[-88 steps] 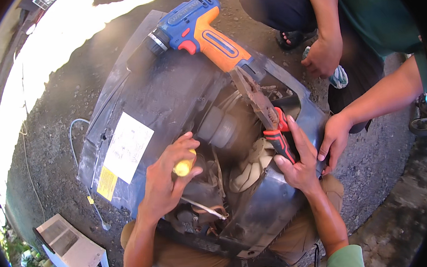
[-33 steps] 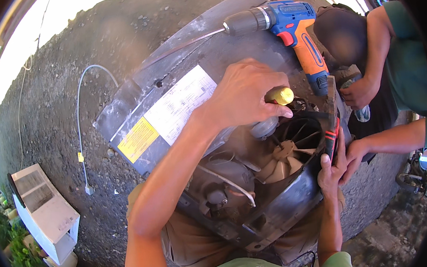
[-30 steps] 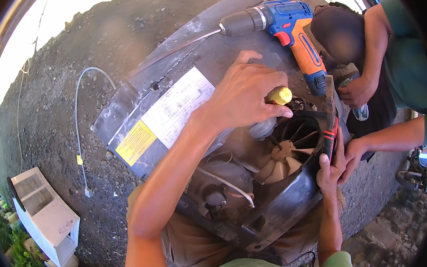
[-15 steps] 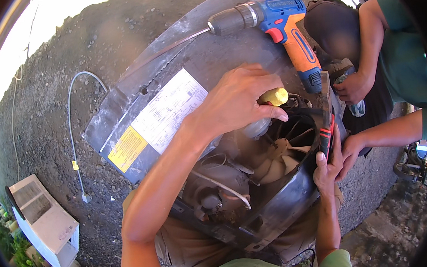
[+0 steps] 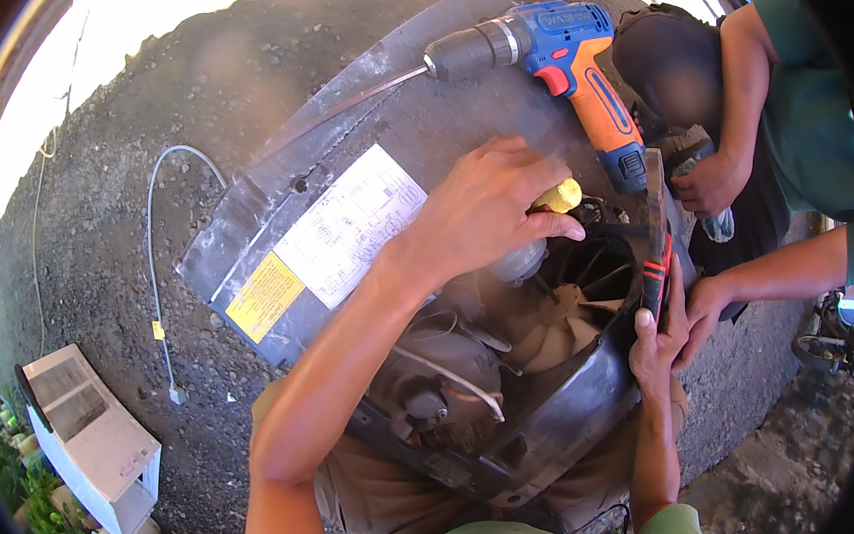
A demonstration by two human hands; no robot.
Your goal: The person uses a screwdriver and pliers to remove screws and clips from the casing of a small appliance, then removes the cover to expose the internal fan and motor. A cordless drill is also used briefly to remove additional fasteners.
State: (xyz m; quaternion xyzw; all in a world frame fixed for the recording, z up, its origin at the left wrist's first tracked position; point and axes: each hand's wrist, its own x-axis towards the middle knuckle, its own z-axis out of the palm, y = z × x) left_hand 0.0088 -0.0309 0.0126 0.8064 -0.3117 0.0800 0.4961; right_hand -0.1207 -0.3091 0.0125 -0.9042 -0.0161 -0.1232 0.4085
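My left hand (image 5: 488, 207) is closed around a yellow-handled screwdriver (image 5: 560, 196); only the handle's end shows, and its shaft is hidden. The hand is above a dark metal housing (image 5: 559, 412) that rests across my lap. Inside the housing are a beige fan (image 5: 558, 332) and a rounded compressor (image 5: 425, 368) with a thin pipe. At the housing's right edge, my right hand (image 5: 658, 339) is wrapped round a tool with a red-and-black handle (image 5: 656, 274). Its working end cannot be made out, and some of the fingers are hidden.
A blue-and-orange cordless drill (image 5: 588, 84) with a long bit lies on the metal panel (image 5: 234, 232) beyond my hands. Close on the right, a co-worker's hand (image 5: 697, 316) is beside mine. A grey cable (image 5: 153, 248) and a white box-shaped unit (image 5: 98, 423) are on the gravel at left.
The view has shifted a little, so the scene sits slightly lower and to the right. Both hands keep their holds and nearly the same places on the housing.
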